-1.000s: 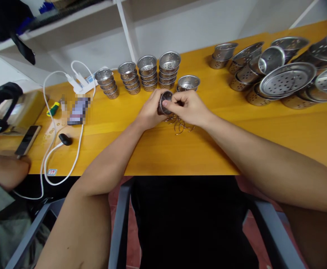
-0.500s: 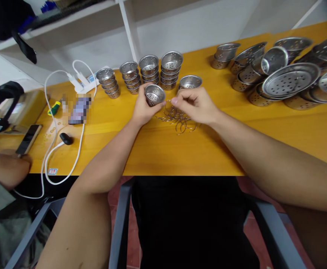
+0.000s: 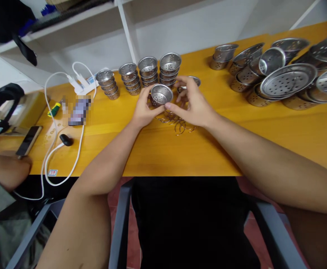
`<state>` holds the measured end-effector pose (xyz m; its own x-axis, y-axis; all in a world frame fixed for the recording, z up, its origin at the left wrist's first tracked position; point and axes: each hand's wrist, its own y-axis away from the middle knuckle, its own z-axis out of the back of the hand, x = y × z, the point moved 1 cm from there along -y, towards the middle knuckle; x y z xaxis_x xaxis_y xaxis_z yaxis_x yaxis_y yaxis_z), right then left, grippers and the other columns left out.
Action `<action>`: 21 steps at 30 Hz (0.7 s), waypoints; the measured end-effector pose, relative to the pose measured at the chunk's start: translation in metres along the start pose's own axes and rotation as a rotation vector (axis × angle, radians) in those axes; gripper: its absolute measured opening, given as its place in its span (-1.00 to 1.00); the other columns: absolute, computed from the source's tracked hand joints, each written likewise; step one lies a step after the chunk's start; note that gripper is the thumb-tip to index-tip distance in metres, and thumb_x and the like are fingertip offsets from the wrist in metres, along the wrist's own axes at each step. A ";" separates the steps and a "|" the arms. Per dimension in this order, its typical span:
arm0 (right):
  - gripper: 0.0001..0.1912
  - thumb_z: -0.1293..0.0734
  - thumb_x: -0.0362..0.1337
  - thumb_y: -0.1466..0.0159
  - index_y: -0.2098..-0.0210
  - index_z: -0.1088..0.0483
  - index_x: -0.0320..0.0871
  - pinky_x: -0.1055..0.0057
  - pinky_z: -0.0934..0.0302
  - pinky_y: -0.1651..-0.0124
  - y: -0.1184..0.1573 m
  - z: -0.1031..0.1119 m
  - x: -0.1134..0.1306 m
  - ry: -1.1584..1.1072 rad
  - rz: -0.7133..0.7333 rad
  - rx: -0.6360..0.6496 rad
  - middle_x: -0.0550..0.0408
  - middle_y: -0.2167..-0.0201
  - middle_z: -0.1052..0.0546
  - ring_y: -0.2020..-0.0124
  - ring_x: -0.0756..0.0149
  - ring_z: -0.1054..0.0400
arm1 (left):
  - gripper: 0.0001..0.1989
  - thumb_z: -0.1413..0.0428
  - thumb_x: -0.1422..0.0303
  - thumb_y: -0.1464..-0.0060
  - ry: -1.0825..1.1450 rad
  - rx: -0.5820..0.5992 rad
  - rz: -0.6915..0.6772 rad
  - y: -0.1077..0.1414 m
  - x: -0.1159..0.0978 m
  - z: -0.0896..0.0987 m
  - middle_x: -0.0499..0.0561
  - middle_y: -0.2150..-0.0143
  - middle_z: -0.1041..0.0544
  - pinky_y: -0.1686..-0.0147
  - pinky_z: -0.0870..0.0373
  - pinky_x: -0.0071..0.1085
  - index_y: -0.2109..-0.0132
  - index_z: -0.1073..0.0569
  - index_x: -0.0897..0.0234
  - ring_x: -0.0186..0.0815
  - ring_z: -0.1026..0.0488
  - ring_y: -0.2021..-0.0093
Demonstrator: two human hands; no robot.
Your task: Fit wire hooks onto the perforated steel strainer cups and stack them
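Note:
A perforated metal cup [image 3: 161,95] is gripped by my left hand [image 3: 143,109], its mouth tilted toward me. My right hand [image 3: 194,104] is at the cup's right side, thumb near its lower rim and fingers spread apart. Under and in front of the hands lies a loose pile of thin curved metal wires [image 3: 180,126]. Partly hidden behind my right hand is another metal cup [image 3: 195,80]. Behind the held cup, stacks of similar cups [image 3: 170,63] stand in a row.
Many larger perforated metal cups [image 3: 288,80] are piled at the right. To the left lie a power strip [image 3: 86,86] with white cables, a blurred phone [image 3: 80,111], a green screwdriver [image 3: 55,110] and another phone [image 3: 29,141]. Another person's arm [image 3: 6,170] rests at the far left.
The held cup has moved slightly right, between both hands. My right hand has opened from a pinch and moved left to the cup.

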<state>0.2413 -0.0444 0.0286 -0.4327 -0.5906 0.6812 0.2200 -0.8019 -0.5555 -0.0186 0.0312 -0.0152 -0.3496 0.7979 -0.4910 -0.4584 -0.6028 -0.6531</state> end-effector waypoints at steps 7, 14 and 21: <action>-0.05 -0.65 0.43 -0.49 -0.61 -0.54 0.02 -0.46 -0.53 -0.54 -0.006 0.011 0.001 0.073 0.057 -0.025 -0.29 -0.41 -0.66 -0.49 -0.50 -0.56 | 0.07 -0.49 -0.24 -0.51 0.153 0.053 0.079 0.000 -0.013 -0.013 0.21 -0.68 -0.47 -0.41 -0.84 0.10 -0.83 -0.12 -0.22 0.11 -0.71 -0.53; -0.19 -0.69 0.47 -0.45 -0.35 -0.63 0.00 -0.22 -0.44 -0.32 -0.026 0.049 -0.059 0.104 -0.066 -0.328 -0.32 -0.31 -0.68 -0.26 -0.23 -0.47 | -0.19 -0.44 -0.08 -0.54 0.162 0.003 0.129 0.007 0.008 -0.012 0.22 -0.68 -0.53 -0.15 -0.85 -0.11 -0.71 -0.36 -0.13 -0.02 -0.71 -0.34; -0.07 -0.64 0.66 -0.37 -0.19 -0.65 -0.04 -0.09 -0.37 -0.25 -0.031 0.047 -0.081 0.075 -0.102 -0.305 -0.28 -0.20 -0.68 -0.10 -0.02 -0.42 | -0.30 -0.47 0.06 -0.47 0.175 -0.046 0.146 0.008 0.019 -0.017 0.21 -0.64 -0.58 -0.04 -0.83 -0.20 -0.60 -0.49 -0.05 -0.08 -0.72 -0.28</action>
<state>0.3103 0.0240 0.0134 -0.5048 -0.4912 0.7098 -0.0949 -0.7858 -0.6112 -0.0152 0.0415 -0.0390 -0.2609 0.6932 -0.6719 -0.3746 -0.7141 -0.5913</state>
